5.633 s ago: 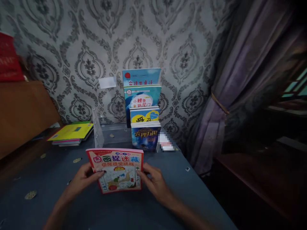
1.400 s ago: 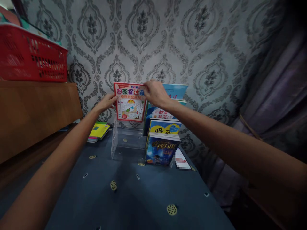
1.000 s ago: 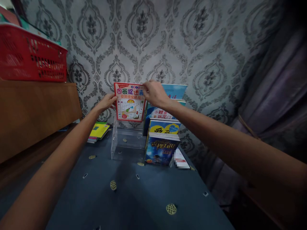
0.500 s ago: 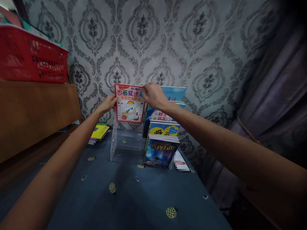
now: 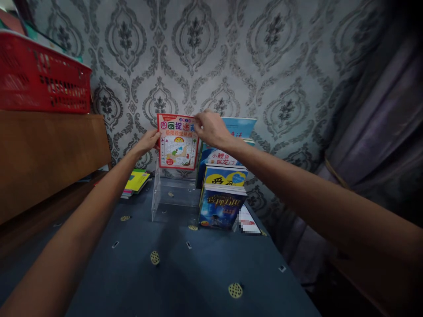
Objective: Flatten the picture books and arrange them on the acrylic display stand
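Red-bordered book (image 5: 178,152) is upright, cover outward, over the back left of the clear stand (image 5: 156,200). The blue-covered table (image 5: 191,281) carries that stand near its far edge, close to the wall (image 5: 191,92), which probably limits backward tipping. On the stand's right side the upright books step down: light-blue book (image 5: 243,127) at the back, yellow-and-blue book (image 5: 211,177) further forward, dark-blue book (image 5: 214,215) in front, so each cover shows at least partly. The yellow-topped stack (image 5: 136,180) lies flat towards the table's far left corner, needing no support. The right hand (image 5: 212,127) pinches the held book's top right corner and the left hand (image 5: 147,141) grasps its left edge, seemingly to keep it square; whether its bottom edge bears on the stand is hard to tell.
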Available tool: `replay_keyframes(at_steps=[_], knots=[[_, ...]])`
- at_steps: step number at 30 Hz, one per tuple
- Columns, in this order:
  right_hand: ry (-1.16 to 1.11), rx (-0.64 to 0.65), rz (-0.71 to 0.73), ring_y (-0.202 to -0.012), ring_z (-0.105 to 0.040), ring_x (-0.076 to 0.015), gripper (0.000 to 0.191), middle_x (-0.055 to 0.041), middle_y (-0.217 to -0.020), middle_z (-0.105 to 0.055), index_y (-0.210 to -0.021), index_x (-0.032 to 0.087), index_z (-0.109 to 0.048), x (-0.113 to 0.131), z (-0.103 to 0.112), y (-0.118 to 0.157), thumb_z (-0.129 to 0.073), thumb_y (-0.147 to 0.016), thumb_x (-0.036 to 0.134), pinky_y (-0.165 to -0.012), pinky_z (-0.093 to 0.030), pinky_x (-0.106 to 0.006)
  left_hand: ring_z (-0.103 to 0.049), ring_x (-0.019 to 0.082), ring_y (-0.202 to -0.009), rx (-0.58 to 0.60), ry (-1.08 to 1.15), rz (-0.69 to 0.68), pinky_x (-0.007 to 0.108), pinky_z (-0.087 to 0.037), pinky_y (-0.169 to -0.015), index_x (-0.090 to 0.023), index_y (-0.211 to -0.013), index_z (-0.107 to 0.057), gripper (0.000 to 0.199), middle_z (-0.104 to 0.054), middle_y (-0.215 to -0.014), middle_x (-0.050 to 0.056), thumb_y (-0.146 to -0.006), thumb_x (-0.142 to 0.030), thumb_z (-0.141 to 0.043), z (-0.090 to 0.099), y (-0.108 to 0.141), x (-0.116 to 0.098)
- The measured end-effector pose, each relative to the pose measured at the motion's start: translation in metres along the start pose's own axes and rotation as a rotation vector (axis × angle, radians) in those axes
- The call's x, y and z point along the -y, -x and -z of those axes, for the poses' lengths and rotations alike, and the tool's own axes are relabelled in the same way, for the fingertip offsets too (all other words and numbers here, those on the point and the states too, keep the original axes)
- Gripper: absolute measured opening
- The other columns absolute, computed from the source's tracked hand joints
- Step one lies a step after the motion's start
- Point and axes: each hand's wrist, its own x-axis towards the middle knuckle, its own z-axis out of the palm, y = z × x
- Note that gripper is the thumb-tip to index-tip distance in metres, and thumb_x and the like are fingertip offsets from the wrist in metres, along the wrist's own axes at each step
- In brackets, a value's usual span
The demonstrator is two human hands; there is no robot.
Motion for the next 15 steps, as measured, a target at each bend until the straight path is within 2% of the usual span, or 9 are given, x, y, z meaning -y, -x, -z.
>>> replay_keyframes(at_steps=[4,9,15], knots=[[-0.031,-0.009,0.012,-0.097,-0.061,-0.0314,0.029,-0.0159,-0.101,-0.070,-0.104,0.016,-0.073,0.000,0.001,-0.003,-0.046,-0.093,0.023,-0.086,-0.047,-0.043,-0.064,0.017,-0.072,-0.023,-0.024,0.023,0.028,-0.055,-0.068,-0.017,-0.101,-0.067,0.026,-0.067,-0.083,0.003,-0.095,-0.030,-0.045,-0.002,-0.001,-0.001],[-0.038,0.013,-0.024,-0.102,-0.062,-0.0344,0.030,-0.0189,-0.107,-0.069,-0.108,0.015,-0.073,0.000,0.003,-0.001,-0.048,-0.093,0.022,-0.088,-0.047,-0.047,-0.061,0.015,-0.068,-0.041,-0.041,0.031,0.024,-0.052,-0.063,-0.017,-0.091,-0.064,0.023,-0.063,-0.079,0.003,-0.096,-0.029,-0.045,-0.004,0.000,0.000],[-0.049,-0.001,-0.035,-0.102,-0.062,-0.0336,0.032,-0.0186,-0.112,-0.067,-0.113,0.014,-0.071,-0.003,0.000,0.005,-0.049,-0.092,0.020,-0.090,-0.049,-0.047,-0.061,0.015,-0.075,-0.031,-0.027,-0.030,0.019,-0.048,-0.058,-0.018,-0.098,-0.064,0.027,-0.064,-0.084,0.003,-0.095,-0.037,-0.046,-0.003,0.009,0.004]])
